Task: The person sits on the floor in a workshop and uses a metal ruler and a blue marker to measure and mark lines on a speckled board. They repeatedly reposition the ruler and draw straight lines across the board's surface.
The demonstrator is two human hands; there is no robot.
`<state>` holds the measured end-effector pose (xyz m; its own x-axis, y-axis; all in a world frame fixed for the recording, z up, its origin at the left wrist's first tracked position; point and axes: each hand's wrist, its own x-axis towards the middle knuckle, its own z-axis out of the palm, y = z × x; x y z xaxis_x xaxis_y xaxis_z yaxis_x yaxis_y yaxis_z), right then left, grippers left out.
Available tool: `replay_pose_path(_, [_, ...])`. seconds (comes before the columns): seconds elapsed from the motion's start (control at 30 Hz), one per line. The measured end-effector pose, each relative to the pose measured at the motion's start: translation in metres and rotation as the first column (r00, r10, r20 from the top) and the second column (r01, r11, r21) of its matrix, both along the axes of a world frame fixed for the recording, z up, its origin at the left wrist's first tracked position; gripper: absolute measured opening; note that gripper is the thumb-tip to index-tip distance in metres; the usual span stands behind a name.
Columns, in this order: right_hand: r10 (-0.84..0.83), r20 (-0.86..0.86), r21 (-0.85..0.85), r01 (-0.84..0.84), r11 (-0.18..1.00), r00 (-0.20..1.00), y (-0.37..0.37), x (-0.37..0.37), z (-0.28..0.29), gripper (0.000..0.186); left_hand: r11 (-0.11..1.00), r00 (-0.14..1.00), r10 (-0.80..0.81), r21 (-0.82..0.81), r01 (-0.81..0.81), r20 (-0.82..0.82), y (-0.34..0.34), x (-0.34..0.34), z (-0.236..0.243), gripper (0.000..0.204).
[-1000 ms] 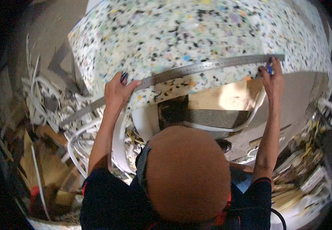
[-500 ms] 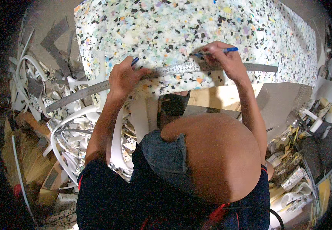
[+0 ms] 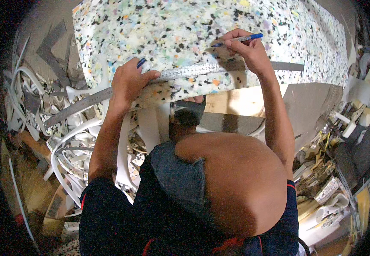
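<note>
A long metal ruler [image 3: 189, 70] lies across a speckled, multicoloured foam sheet [image 3: 151, 38], near its front edge; its left end reaches beyond the sheet. My left hand [image 3: 126, 83] presses the ruler down, thumb stretched along it. A short blue piece [image 3: 141, 63], like a pen cap, sticks up from that hand's fingers. In my right hand [image 3: 249, 49] is a blue ballpoint pen [image 3: 238, 39], held slanted with its tip pointing left. The hand is over the sheet, beyond the ruler; whether the tip touches the foam I cannot tell.
White and speckled offcuts [image 3: 76, 149] are heaped at the left, beside a straw broom [image 3: 35, 187]. More scraps [image 3: 330, 192] lie at the right. Under the sheet's front edge shows a pale wooden board [image 3: 236, 101]. My bare knee [image 3: 236, 179] is close in front.
My right hand with the pen has moved farther from the ruler, and the pen lies at a different slant. My left hand stays on the ruler; the whole view has shifted slightly.
</note>
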<state>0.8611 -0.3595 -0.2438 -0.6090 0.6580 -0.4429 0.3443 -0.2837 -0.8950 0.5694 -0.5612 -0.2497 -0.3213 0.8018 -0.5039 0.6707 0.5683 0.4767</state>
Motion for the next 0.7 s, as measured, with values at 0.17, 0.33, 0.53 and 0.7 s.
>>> replay_pose_path(0.17, [-0.044, 0.004, 0.001, 0.044, 0.999, 0.999, -0.008, 0.012, -0.002, 0.015, 0.993, 0.999, -0.033, -0.112, 0.028, -0.038, 0.009, -0.001, 0.001, 0.063])
replay_pose_path(0.33, [0.015, -0.046, 0.003, -0.015, 1.000, 0.999, -0.023, -0.002, -0.004, 0.017, 0.992, 1.000, -0.027, -0.123, 0.025, -0.015, 0.009, -0.005, -0.001, 0.065])
replay_pose_path(0.53, [0.127, -0.006, 0.004, -0.127, 0.992, 0.992, -0.047, -0.032, -0.009, 0.022, 0.983, 0.999, -0.046, -0.178, 0.045, 0.000, 0.013, -0.007, -0.001, 0.067])
replay_pose_path(0.7, [0.185, 0.007, -0.049, -0.184, 0.982, 0.983, -0.055, -0.047, -0.011, 0.019, 0.980, 1.000, -0.001, -0.198, 0.004, 0.018, 0.014, -0.006, 0.004, 0.064])
